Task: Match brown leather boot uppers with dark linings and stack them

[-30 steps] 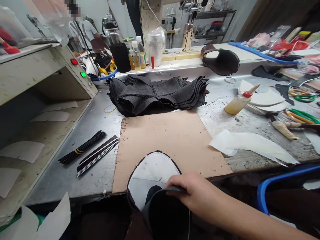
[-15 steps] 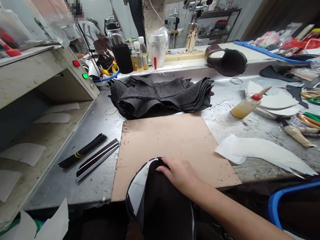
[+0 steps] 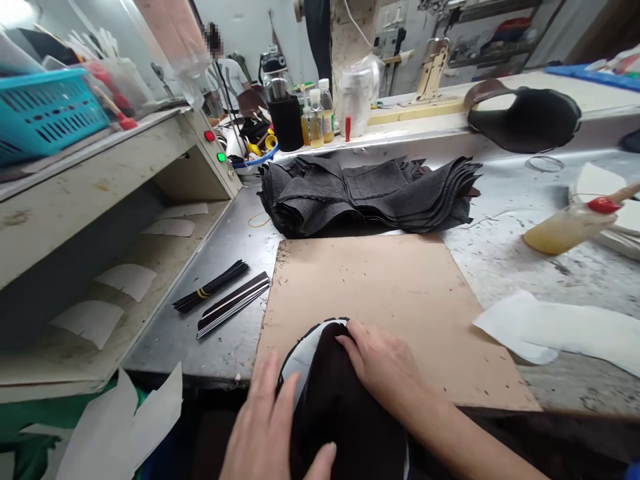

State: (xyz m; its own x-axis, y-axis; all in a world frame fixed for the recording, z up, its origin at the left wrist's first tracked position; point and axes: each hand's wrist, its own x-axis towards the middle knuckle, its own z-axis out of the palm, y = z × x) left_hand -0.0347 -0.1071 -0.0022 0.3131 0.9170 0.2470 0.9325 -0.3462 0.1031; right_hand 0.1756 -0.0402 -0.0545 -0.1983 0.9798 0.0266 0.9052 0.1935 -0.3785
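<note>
A dark brown shoe upper (image 3: 345,393), with a pale lining showing along its left edge, rests over the near edge of a tan cardboard sheet (image 3: 380,280). My right hand (image 3: 385,360) pinches its far tip between thumb and fingers. Over the left side of the piece is my left hand (image 3: 270,420), fingers spread; whether it touches the piece I cannot tell. Behind the cardboard lies a stack of dark grey cut pieces (image 3: 370,193). To the left are a banded bundle of black strips (image 3: 211,287) and loose black and white strips (image 3: 233,305).
White cut pieces (image 3: 575,330) and a glue bottle with a red cap (image 3: 573,223) lie at right. A shelf unit (image 3: 115,180) bounds the left, carrying a turquoise basket (image 3: 50,113). Bottles (image 3: 316,120) and a formed dark upper (image 3: 525,120) stand at the back. A person (image 3: 227,77) is far behind.
My left hand has come into view over the left of the shoe upper. The view has turned left, bringing in the turquoise basket. My right hand keeps its hold at the tip.
</note>
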